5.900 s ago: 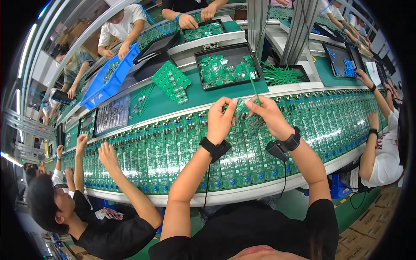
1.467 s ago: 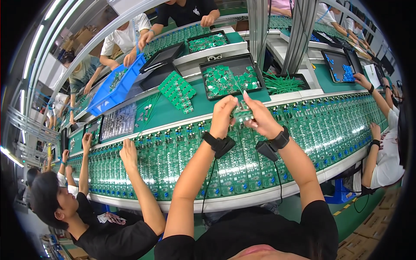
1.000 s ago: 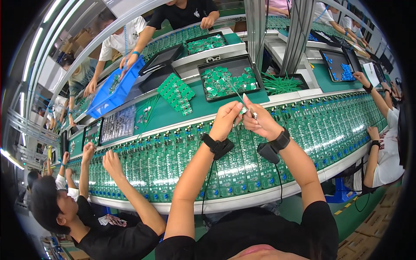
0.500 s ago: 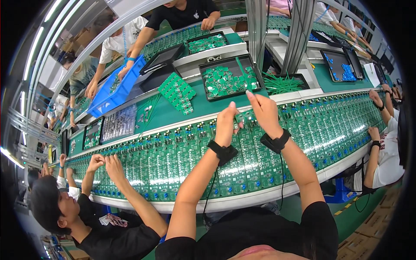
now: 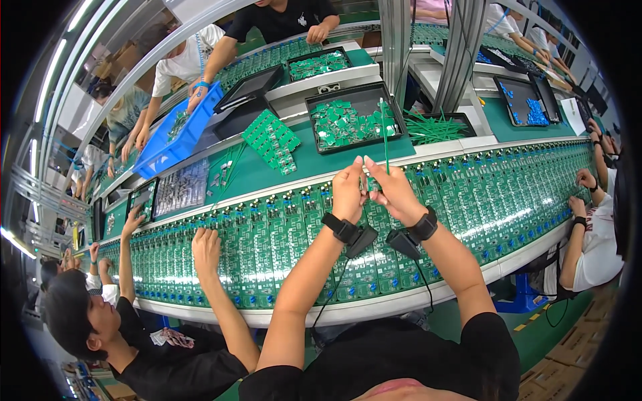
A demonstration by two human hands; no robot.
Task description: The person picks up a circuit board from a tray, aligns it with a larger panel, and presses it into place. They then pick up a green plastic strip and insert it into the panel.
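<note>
My left hand (image 5: 348,192) and my right hand (image 5: 399,195) meet above the row of green circuit boards (image 5: 294,244), fingers closed. Between the fingertips is a small green circuit board piece (image 5: 372,185), mostly covered by the fingers; my left hand pinches it. Out of my right hand rises a thin green strip (image 5: 386,137), pointing away from me. Its upper end overlaps a black tray (image 5: 319,148) holding many small green board pieces (image 5: 348,123). Each wrist wears a black band with a box.
Left of the tray lie perforated green board panels (image 5: 273,142). A black bin of green strips (image 5: 438,128) stands right of it. Farther left are a blue crate (image 5: 170,147) and a clear tray of parts (image 5: 182,187). Co-workers sit on both sides; one's hand (image 5: 206,250) is over the boards.
My hands have drawn together, and the green strip now stands more upright from my right hand. The left neighbour's hands have parted, one reaching toward a small black tray.
</note>
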